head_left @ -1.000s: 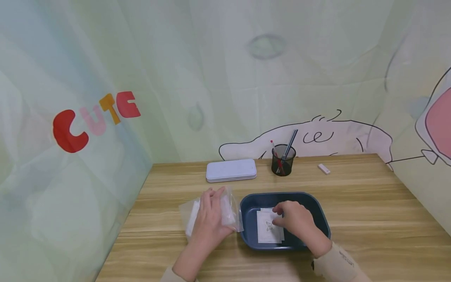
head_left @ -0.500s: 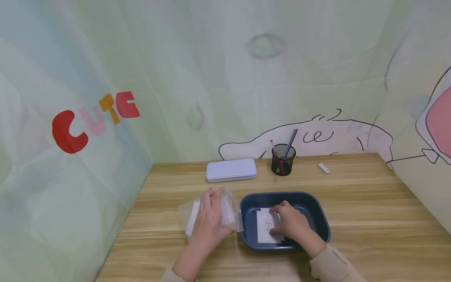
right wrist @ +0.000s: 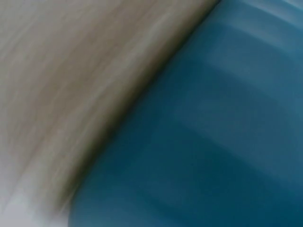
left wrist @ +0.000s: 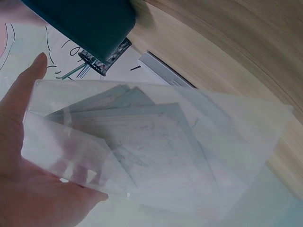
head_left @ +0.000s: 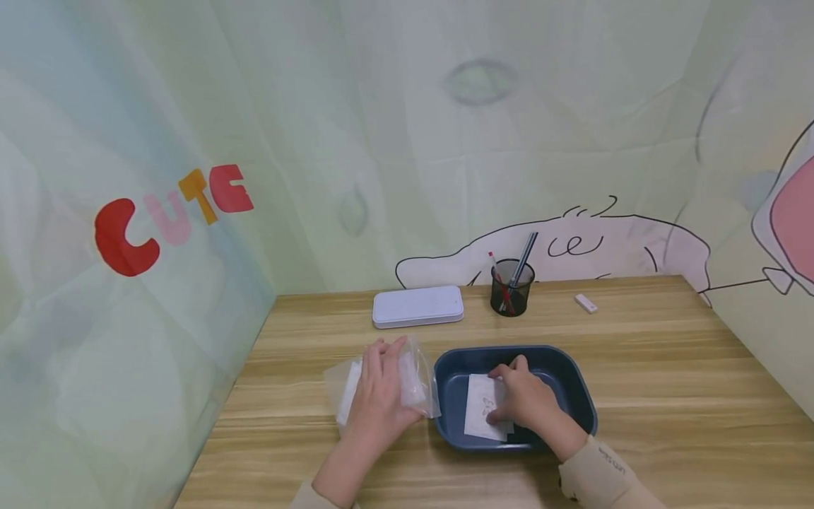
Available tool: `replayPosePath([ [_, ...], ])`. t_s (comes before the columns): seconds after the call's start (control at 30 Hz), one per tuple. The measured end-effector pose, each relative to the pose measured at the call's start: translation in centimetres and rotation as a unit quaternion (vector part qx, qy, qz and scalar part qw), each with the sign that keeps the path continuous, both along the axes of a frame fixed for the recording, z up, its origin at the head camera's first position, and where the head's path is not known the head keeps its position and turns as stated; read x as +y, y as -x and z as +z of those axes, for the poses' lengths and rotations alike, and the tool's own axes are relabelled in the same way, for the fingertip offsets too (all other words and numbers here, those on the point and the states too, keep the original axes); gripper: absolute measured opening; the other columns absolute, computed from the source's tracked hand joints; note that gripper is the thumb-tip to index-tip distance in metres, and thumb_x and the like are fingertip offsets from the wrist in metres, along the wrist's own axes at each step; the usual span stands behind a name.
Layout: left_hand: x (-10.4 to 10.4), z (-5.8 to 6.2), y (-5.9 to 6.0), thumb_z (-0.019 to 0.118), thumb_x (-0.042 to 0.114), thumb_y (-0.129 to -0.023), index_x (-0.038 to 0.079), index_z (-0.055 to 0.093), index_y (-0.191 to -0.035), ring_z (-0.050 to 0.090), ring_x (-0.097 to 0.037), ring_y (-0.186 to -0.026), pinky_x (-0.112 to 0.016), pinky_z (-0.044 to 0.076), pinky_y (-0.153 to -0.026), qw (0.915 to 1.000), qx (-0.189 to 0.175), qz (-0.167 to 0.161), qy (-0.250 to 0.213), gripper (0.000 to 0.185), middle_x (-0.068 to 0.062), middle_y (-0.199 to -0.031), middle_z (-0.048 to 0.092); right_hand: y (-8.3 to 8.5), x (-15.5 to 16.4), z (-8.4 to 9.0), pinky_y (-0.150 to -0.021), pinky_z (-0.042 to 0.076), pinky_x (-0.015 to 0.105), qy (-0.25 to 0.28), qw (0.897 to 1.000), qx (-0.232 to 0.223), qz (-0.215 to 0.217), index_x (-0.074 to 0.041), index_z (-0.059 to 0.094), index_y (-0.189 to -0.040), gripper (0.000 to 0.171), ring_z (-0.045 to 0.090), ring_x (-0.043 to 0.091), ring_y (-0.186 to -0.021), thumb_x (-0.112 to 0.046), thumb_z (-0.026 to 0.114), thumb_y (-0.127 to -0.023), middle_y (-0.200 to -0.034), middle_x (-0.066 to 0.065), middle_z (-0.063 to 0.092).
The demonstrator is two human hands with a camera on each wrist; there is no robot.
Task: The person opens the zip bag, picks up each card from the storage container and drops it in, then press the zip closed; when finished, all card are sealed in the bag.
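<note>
My left hand (head_left: 379,399) grips a clear plastic bag (head_left: 420,385) left of the blue tray (head_left: 448,424). Through its film in the left wrist view, several pale cards (left wrist: 142,137) with light borders show inside the bag. Over in the tray, my right hand (head_left: 529,403) has its thumb and fingers curled at the right side of a white card (head_left: 480,406) with a small dark drawing. Another white card's edge peeks out beneath it. The right wrist view is blurred and shows mostly the tray wall (right wrist: 199,127), with no card visible.
Behind the bag lies a flat white case (head_left: 417,308) on the wooden table (head_left: 286,318). A black mesh pen holder (head_left: 510,297) with pens stands beyond the tray, and a small white eraser-like block (head_left: 586,304) lies to its right. A printed curtain surrounds the table.
My right hand has come down onto the card, its thumb and fingers closing at its side. The card has turned slightly and shifted right. My left hand and the bag have stayed put.
</note>
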State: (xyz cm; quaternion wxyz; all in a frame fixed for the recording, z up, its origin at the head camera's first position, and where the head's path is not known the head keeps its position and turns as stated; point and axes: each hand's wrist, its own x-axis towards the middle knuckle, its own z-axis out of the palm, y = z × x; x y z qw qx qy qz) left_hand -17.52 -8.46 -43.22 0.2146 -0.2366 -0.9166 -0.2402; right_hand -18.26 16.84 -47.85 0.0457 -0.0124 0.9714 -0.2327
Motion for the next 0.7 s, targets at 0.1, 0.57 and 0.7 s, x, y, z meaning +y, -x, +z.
replayPosePath([
  [0.1,0.0,0.0,0.0,0.097,0.025,-0.04,0.002,0.036,-0.14,0.034,-0.036,-0.128,-0.042,0.029,-0.11,1.0,-0.002,0.0,0.0,0.119,-0.017,-0.121,0.039,0.0,0.0,0.1,-0.062,0.049,0.037,0.006,1.0,0.004,-0.003,-0.014,0.062,-0.113,0.067,0.051,0.025,-0.073,-0.03,0.093,-0.056,-0.101,0.012,0.043],
  [0.57,0.1,-0.1,0.2,0.096,0.026,-0.04,0.002,0.038,-0.138,0.038,-0.036,-0.123,-0.041,0.034,-0.108,0.9997,0.023,-0.004,0.002,0.116,-0.018,-0.121,0.041,-0.5,0.8,3.3,-0.053,0.047,0.028,0.05,0.997,0.053,-0.003,-0.016,0.068,-0.089,0.009,0.052,0.014,-0.064,-0.019,0.075,-0.084,-0.078,-0.003,0.062],
  [0.7,0.1,-0.1,0.1,0.096,0.025,-0.04,0.002,0.038,-0.139,0.037,-0.036,-0.125,-0.041,0.033,-0.108,0.9999,0.016,-0.001,0.001,0.116,-0.018,-0.121,0.04,-0.9,0.9,4.7,-0.057,0.049,0.029,0.078,0.995,0.062,-0.003,-0.018,0.07,-0.089,0.006,0.054,0.012,-0.067,-0.021,0.074,-0.085,-0.079,-0.005,0.065],
])
